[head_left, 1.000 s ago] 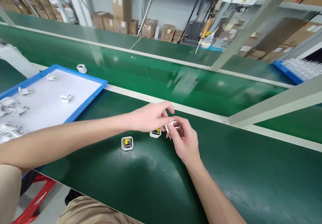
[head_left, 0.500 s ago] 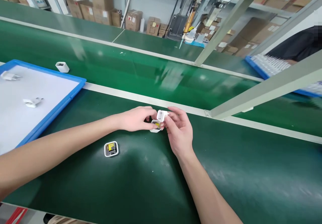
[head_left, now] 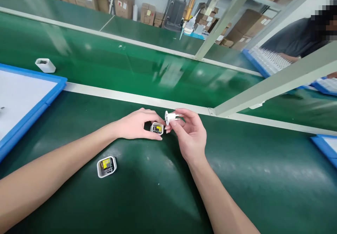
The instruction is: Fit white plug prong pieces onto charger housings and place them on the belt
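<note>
With your left hand (head_left: 134, 124) pinching the open charger shell (head_left: 157, 128) on the green mat (head_left: 163, 192) and your right hand (head_left: 190, 135) gripping the plug cap (head_left: 170, 117) at its 1 o'clock, a tilted press could bend the prongs.

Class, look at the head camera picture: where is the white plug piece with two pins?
The plug piece is pinched in the right hand, just above the open charger shell that the left hand steadies on the green mat.

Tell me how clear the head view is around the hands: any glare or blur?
Head view: both hands, left and right, the open casing and the plug cap are sharp; soft ceiling-light glare streaks the belt behind; far shelves lean from lens distortion.
</note>
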`<state>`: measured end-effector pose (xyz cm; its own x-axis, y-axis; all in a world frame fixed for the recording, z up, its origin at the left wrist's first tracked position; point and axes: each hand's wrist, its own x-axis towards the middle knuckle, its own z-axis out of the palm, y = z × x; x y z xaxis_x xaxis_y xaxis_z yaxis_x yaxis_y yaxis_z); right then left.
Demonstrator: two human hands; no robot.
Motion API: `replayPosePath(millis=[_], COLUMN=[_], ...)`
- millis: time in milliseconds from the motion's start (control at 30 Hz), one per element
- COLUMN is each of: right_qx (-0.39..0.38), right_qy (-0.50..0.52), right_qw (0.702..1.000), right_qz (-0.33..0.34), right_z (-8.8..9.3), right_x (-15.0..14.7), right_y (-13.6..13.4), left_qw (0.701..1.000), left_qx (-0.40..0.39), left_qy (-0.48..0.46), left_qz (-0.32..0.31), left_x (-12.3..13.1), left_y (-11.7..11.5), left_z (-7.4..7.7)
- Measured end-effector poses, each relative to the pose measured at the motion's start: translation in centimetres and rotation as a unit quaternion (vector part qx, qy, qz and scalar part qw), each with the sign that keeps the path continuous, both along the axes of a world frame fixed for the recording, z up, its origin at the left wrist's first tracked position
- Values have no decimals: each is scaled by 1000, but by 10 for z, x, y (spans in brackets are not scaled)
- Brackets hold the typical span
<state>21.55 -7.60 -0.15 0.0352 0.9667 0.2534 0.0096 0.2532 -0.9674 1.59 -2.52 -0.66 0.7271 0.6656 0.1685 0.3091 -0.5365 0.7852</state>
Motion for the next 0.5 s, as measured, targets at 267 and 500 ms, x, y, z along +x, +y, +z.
replayPosePath(millis=[267, 500], right_qx=[113, 86], right_qy=[-332, -329], right_qw=[934, 939], right_qz=[70, 58], right_z=[10, 4], right_x=[10, 5], right_y=[-2, -2], left_qw=[997, 999], left_qx=[-33, -32], left_qy=[42, 8], left_qz=[59, 41], left_x=[4, 7], left_y=[-1, 1], left_z=[1, -3])
